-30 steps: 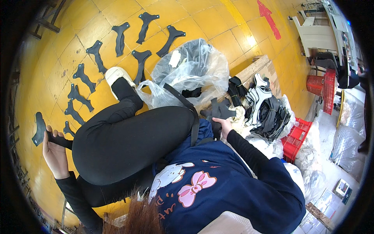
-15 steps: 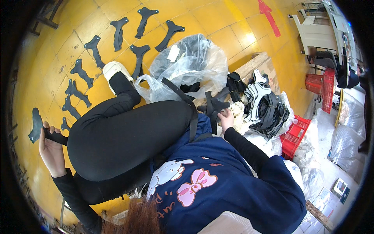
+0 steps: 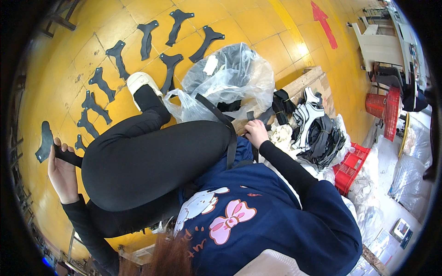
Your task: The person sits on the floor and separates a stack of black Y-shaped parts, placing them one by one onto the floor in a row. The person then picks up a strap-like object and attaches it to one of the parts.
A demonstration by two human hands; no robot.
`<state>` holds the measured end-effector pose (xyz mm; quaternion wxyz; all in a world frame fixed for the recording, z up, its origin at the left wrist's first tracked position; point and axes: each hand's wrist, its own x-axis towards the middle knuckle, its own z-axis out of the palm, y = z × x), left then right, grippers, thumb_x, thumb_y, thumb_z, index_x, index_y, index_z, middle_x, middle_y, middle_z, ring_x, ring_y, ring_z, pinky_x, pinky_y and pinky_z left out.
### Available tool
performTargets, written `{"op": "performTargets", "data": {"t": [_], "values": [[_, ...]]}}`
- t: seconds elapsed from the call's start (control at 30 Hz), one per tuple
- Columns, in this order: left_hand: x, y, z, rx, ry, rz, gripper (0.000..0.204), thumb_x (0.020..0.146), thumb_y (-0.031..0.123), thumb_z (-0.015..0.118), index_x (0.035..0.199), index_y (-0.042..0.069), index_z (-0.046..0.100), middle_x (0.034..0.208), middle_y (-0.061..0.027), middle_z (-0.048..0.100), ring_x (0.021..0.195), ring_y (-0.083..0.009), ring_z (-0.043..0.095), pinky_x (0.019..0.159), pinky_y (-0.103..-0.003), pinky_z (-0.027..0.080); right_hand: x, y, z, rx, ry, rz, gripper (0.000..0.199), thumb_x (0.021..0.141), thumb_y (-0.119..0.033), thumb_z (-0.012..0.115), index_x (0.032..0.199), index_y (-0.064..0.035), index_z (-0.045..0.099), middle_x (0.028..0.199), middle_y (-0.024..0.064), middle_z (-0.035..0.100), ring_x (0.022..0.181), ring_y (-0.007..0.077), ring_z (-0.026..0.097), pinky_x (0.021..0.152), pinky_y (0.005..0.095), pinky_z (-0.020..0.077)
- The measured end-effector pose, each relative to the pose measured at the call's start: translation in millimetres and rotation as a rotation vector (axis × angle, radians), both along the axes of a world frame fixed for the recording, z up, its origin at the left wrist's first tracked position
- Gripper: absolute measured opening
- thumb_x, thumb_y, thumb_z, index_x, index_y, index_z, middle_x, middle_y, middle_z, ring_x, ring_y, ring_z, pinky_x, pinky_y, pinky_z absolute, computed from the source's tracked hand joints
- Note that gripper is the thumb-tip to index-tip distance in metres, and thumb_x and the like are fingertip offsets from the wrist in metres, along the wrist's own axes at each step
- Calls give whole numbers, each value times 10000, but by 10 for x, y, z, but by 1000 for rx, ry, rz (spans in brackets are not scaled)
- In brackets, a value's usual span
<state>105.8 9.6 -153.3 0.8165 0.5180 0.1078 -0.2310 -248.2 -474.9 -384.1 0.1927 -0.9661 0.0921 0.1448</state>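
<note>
My left hand (image 3: 63,172) is closed around the narrow end of a black T-shaped cut fabric piece (image 3: 45,143), out to the left beside my bent knee. My right hand (image 3: 256,134) is closed, by the right end of my thigh. Its fingers are on another black fabric piece (image 3: 251,115), which the hand largely covers. Several more T-shaped black pieces, such as one black piece (image 3: 147,39), lie spread in an arc on the yellow floor. A clear plastic bag (image 3: 251,69) with dark and pale material in it stands open beyond my thigh.
Right of my right hand are a pale fabric heap (image 3: 282,136), bundled black-and-white pieces (image 3: 317,133) and a wooden board (image 3: 299,87). A red crate (image 3: 351,168) stands farther right. My shoe (image 3: 142,83) rests near the floor pieces. Someone sits at the far right, near a red basket (image 3: 391,112).
My right hand has moved slightly left and now covers most of the black piece that showed above it. My left hand keeps its hold. The whole view has shifted slightly.
</note>
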Motion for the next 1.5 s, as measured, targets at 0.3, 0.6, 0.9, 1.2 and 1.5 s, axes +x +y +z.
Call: {"op": "performTargets", "data": {"t": [0.3,0.6,0.9,1.2,1.5], "values": [[-2,-6,22,13,-59,1,218,982,142,425,1142,0,468,1097,-44,541,924,-145,501,909,-282,402,-100,-353,656,280,51,-128,116,754,-62,631,860,-85,591,891,85,639,1059,261,582,1107,457,227],[-686,-812,982,221,-432,434,247,969,173,391,1091,-12,501,1052,-103,513,1080,-194,469,989,-380,314,-105,-352,530,293,168,-330,183,867,-190,579,980,-67,504,762,184,613,750,356,612,660,427,473],[-1516,-2704,298,-419,-103,-363,243,926,166,484,997,-33,603,795,-64,569,655,-150,492,592,-282,390,-406,-812,368,651,101,-808,191,854,-154,635,999,-51,565,805,9,662,688,40,553,607,193,404],[-2262,-3795,-1499,143,91,-821,457,723,38,679,1147,13,511,900,-81,637,686,-104,581,572,-210,455,-274,-707,801,953,103,-821,203,874,-147,627,1035,-55,545,772,-6,660,702,30,564,639,181,418],[-2274,-3984,-2033,477,-345,-1022,458,615,77,779,1027,-21,605,955,-135,667,902,-217,624,806,-312,460,-246,-643,853,1103,-37,-828,307,834,10,623,1126,-9,528,989,59,657,873,88,607,777,217,467]]}}
